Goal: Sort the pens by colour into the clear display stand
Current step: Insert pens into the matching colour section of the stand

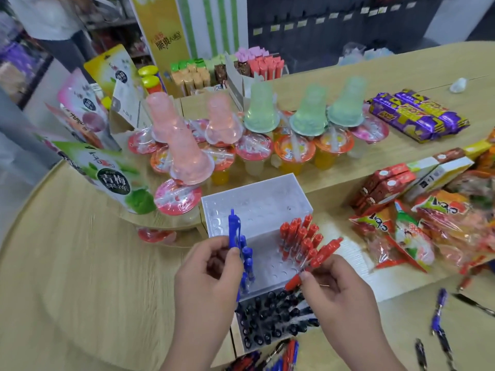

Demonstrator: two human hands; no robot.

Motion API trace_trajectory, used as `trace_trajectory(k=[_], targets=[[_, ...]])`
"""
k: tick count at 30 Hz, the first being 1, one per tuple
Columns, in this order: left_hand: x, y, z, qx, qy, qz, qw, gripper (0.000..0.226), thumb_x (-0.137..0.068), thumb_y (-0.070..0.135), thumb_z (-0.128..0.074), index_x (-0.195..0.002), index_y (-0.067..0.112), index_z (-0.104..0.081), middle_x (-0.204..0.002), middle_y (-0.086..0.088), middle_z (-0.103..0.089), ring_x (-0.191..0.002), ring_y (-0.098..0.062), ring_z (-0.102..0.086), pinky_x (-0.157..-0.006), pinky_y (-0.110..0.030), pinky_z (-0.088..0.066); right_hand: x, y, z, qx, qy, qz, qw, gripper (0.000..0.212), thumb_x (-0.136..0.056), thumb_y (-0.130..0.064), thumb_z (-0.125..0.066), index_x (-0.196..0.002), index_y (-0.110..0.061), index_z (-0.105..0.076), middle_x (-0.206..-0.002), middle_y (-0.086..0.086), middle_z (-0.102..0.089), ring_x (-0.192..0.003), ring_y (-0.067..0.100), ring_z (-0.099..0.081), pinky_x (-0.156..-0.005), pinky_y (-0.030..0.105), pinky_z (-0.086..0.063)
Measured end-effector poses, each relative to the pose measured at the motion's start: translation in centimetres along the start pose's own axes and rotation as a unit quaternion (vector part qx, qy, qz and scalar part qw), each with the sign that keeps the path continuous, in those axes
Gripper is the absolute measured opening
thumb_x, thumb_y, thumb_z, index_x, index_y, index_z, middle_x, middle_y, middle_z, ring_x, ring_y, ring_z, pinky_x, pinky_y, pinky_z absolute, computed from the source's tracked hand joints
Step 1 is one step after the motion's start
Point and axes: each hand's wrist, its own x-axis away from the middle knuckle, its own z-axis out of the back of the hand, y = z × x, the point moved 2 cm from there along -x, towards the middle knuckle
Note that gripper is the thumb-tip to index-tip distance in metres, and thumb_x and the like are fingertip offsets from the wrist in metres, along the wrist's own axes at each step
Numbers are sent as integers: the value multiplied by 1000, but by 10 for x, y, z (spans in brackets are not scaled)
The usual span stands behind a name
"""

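Left hand (211, 266) pinching a blue pen (233, 231), right hand (334, 285) pinching a red pen (325, 253), both over the clear display stand (267, 194) sitting on a pale wood counter (80, 263), jelly cups (294, 153) crowding behind

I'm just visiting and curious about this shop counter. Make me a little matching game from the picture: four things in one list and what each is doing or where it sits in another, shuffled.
Things
1. left hand
2. right hand
3. black pens
4. purple snack packs

Places or states
A. lie on the raised shelf, far right
B. holds a red pen
C. stand in the nearest, lowest step of the clear stand
D. holds a blue pen

Pairs: 1-D, 2-B, 3-C, 4-A
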Motion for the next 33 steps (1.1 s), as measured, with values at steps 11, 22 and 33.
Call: trace_trajectory(k=[11, 22, 33], targets=[[6, 11, 13, 14, -36, -13, 999, 32, -86, 8, -68, -85, 39, -72, -76, -5, -69, -72, -29, -61, -69, -41, -54, 3, -4, -8, -12, -57, 4, 998, 14, -82, -15, -71, -80, -28, -65, -77, -5, -70, -71, 10, -68, -63, 16, -52], [32, -4, 23, -2, -32, -2, 999, 14, -83, 10, -72, -88, 24, -74, -75, -10, -65, -66, -22, -56, -59, -20, -47, 22, -5, 0, -2, -104, 18, 994, 12, -83, -9, -72, -79, -17, -64, -71, -4, -67, -54, 4, -60, -55, 8, -43], [61, -23, 21, -11, -33, 23, 999, 17, -86, 10, -70, -88, 27, -72, -75, 0, -66, -69, -21, -59, -61, -19, -50, 53, 32, 17, 10, -85, -30, 996, 12, -84, -12, -73, -80, -21, -66, -72, -2, -70, -69, 12, -69, -62, 15, -51]])
